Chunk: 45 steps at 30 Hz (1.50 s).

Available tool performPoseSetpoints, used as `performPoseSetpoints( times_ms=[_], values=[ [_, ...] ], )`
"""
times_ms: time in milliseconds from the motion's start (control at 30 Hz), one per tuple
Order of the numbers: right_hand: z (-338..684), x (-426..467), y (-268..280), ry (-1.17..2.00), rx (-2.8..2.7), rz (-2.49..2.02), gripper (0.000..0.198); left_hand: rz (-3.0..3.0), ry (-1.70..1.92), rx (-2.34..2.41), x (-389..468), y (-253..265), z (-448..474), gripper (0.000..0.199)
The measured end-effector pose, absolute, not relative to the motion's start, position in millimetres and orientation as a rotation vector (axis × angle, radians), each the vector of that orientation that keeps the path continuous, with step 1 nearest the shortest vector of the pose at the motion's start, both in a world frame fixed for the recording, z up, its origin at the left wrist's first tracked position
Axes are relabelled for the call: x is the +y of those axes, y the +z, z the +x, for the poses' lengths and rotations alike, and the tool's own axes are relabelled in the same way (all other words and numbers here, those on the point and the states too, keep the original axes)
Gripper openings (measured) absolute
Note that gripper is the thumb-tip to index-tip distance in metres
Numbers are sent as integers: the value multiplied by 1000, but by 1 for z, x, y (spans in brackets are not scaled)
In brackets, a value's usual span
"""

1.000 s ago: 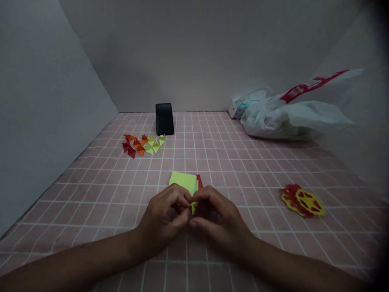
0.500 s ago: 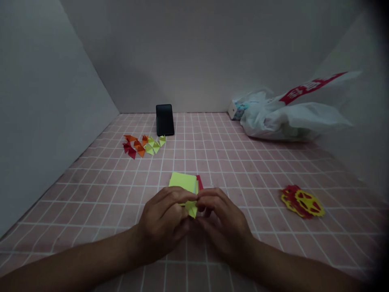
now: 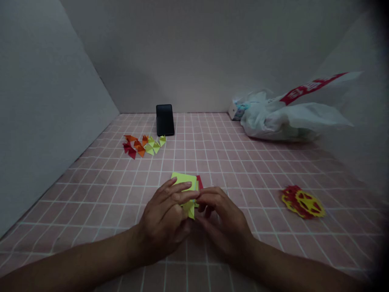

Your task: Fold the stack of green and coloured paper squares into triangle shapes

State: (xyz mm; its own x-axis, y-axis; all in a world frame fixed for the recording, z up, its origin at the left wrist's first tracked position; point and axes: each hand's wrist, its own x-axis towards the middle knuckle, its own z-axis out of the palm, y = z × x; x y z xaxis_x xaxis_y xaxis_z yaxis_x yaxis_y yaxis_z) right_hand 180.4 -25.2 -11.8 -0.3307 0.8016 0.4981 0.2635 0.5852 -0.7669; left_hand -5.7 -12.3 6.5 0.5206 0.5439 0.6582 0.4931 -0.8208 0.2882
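Observation:
A small folded piece of yellow-green origami paper (image 3: 189,209) sits between my hands, its point facing me. My left hand (image 3: 165,219) pinches it from the left, with the upper fingers spread over a stack of square paper. My right hand (image 3: 223,223) has its fingers curled against the paper's right edge, and the thumb is low beside its point. The hands partly cover the fold. Just behind them lies the paper stack (image 3: 184,178), yellow-green on top, with a red sheet (image 3: 199,182) showing at its right side.
Several small folded paper pieces in red, orange (image 3: 139,147) and yellow lie at the back left. A black phone (image 3: 165,120) is behind them. Red and yellow cut-out shapes (image 3: 304,202) lie at right. A white plastic bag (image 3: 282,119) and a box (image 3: 237,110) stand at the back right.
The upper fingers of my left hand have lifted and spread over the stack. The folded paper and my right hand have barely shifted.

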Motion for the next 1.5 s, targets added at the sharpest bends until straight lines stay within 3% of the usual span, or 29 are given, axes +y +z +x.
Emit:
performPoseSetpoints(
  times_ms=[867,1300,1500],
  values=[
    [182,-28,-8,661,-1916,-803,22,2678,1297,708,-14,6,-7,9],
    [181,-28,-17,522,-1911,-835,27,2583,1261,769,-12,1,-7,17],
    [181,-26,-16,484,-1909,-854,23,2545,1309,766,-9,2,-3,34]
  ],
)
